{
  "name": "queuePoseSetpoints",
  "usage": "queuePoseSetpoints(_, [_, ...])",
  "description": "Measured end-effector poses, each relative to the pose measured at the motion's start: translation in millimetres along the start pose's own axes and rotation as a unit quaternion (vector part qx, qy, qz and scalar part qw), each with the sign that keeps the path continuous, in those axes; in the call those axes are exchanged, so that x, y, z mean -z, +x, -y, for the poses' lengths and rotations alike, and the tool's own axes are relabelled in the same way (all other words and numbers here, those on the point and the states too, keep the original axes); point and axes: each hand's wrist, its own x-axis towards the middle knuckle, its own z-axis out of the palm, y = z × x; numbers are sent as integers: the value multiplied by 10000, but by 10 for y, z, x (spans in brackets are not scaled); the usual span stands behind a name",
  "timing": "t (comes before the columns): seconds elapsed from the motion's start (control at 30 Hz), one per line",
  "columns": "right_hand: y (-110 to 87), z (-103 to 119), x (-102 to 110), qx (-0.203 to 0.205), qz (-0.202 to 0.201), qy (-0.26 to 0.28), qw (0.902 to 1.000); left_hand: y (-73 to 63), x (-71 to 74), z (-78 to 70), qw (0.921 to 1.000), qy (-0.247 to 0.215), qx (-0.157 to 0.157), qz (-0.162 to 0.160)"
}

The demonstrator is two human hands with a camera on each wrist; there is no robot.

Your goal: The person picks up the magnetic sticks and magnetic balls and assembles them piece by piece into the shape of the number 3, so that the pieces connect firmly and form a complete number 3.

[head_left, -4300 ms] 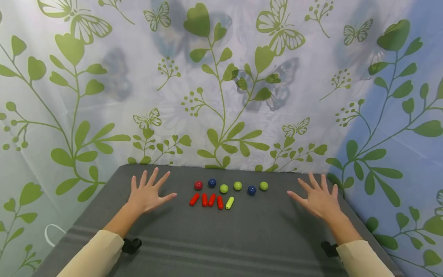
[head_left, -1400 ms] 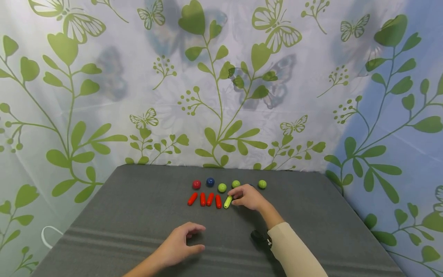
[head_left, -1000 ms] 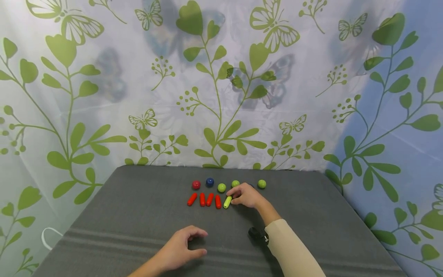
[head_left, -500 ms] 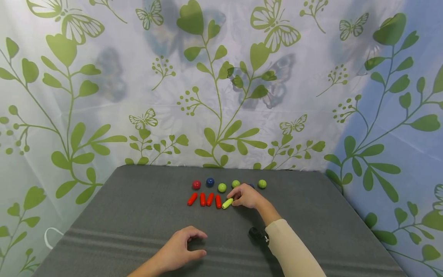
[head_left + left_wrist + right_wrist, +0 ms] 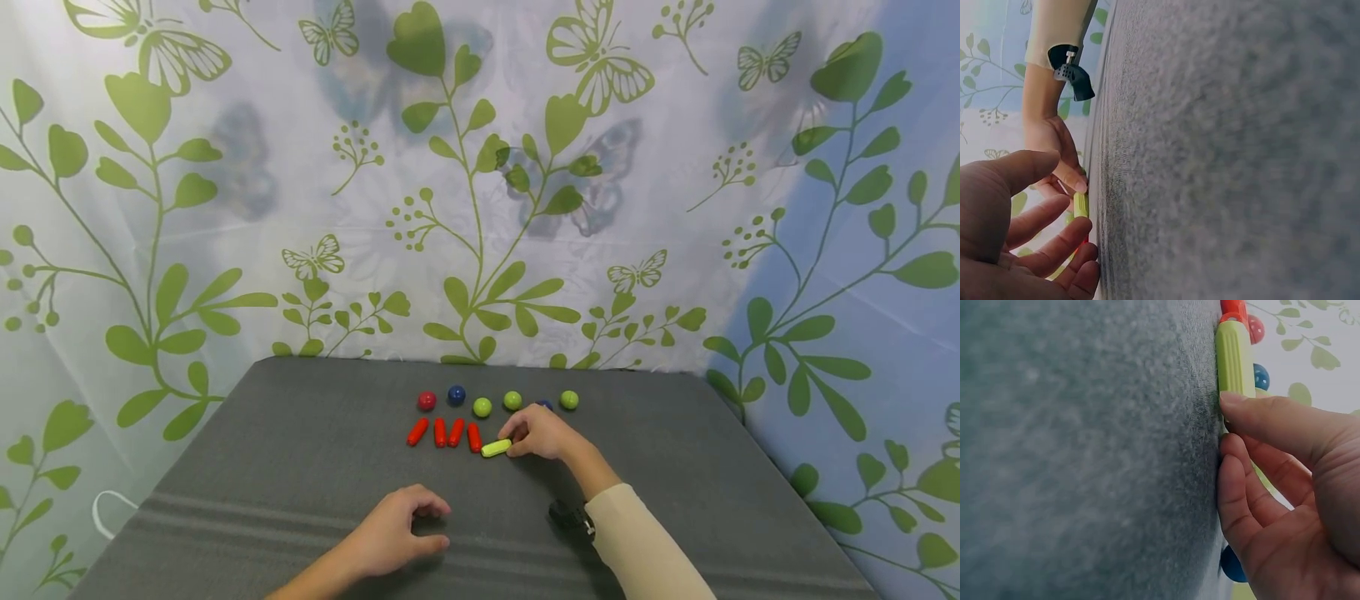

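Note:
My right hand (image 5: 542,432) pinches the right end of a yellow-green ribbed cylinder (image 5: 496,448) between thumb and fingertips. The cylinder lies almost crosswise on the dark grey table, its left end right beside the nearest red cylinder (image 5: 474,437). In the right wrist view the thumb lies on the grooved side of the yellow-green cylinder (image 5: 1233,359). My left hand (image 5: 393,533) hovers over the table nearer to me, fingers loosely bent and thumb apart, holding nothing. In the left wrist view the left hand (image 5: 1019,231) partly covers the yellow-green cylinder (image 5: 1080,205).
Several red cylinders stand in a row left of the yellow-green one. Behind them lie a red ball (image 5: 427,401), a blue ball (image 5: 457,395), green balls (image 5: 482,407) and another blue ball (image 5: 543,405) partly hidden by my right hand. A patterned curtain (image 5: 360,200) closes off the back.
Both hands, first spread wide apart, have come inward. My right hand has taken hold of the yellow-green cylinder and turned it from steeply slanted to nearly crosswise. The left hand stays almost still lately.

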Motion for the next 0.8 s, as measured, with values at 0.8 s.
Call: queuePoseSetpoints(0.8, [-670, 134, -107, 26, 179, 649, 9977, 329, -129, -52, 9984, -407, -323, -214])
